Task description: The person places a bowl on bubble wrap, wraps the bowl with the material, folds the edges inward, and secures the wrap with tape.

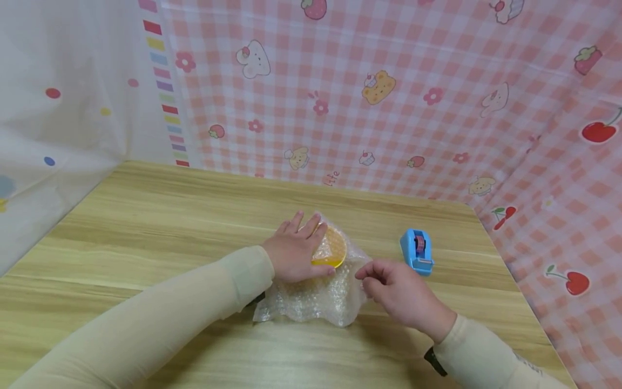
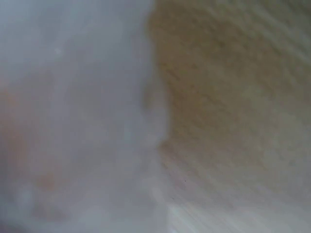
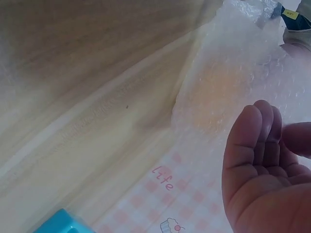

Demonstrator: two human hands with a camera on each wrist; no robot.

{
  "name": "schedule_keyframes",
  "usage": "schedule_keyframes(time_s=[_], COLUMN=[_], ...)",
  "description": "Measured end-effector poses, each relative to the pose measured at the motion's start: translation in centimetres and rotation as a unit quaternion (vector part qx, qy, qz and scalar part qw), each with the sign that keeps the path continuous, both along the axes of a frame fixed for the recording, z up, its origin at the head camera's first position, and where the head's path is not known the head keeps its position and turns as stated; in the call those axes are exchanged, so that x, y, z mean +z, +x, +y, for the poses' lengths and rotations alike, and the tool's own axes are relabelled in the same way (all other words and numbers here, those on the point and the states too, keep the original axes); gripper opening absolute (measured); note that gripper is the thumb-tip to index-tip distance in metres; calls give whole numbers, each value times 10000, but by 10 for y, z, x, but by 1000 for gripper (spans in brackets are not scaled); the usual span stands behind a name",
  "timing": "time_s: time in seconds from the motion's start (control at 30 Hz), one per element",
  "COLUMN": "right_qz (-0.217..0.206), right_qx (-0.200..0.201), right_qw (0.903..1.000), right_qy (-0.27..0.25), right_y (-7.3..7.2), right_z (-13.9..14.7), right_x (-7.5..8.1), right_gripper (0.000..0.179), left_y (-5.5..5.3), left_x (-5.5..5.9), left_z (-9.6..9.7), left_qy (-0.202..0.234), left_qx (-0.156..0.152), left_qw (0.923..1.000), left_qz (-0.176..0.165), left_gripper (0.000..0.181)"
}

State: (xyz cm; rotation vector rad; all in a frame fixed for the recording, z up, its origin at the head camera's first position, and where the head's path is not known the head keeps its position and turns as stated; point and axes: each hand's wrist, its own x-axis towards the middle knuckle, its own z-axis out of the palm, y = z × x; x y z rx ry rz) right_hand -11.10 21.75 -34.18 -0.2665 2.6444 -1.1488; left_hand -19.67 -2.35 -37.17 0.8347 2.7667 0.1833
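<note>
A sheet of bubble wrap (image 1: pixel 316 302) lies on the table, partly folded over a round yellow-orange object (image 1: pixel 335 251) whose exact kind I cannot tell. My left hand (image 1: pixel 296 248) rests on the covered object with its fingers spread. At the wrap's right edge is my right hand (image 1: pixel 403 294), its fingers loosely bent. In the right wrist view, the right hand (image 3: pixel 267 170) has its thumb close to the fingers, and no held thing shows between them. An orange tint shows through the wrap (image 3: pixel 218 92) there. The left wrist view is blurred, with pale wrap (image 2: pixel 87 97) filling its left side.
A blue tape dispenser (image 1: pixel 417 253) with a pinkish roll stands on the wood-grain table (image 1: pixel 146 216), right of the wrap and beyond the right hand. Patterned checked sheets (image 1: pixel 340 108) rise behind and to the right, and a white dotted sheet (image 1: pixel 63 108) hangs at the left.
</note>
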Motion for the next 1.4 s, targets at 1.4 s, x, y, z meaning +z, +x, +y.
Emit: schedule_keyframes(time_s=[1.4], right_qz=[2823], right_qx=[604], right_qw=[9511], right_qy=[1099], right_y=[-48], right_z=[-40], right_x=[-24], right_gripper=[4], left_y=[-4], left_x=[-1], left_z=[-1], left_qy=[132], left_qx=[-338], left_qw=[9993], left_qz=[-69], left_gripper=[101])
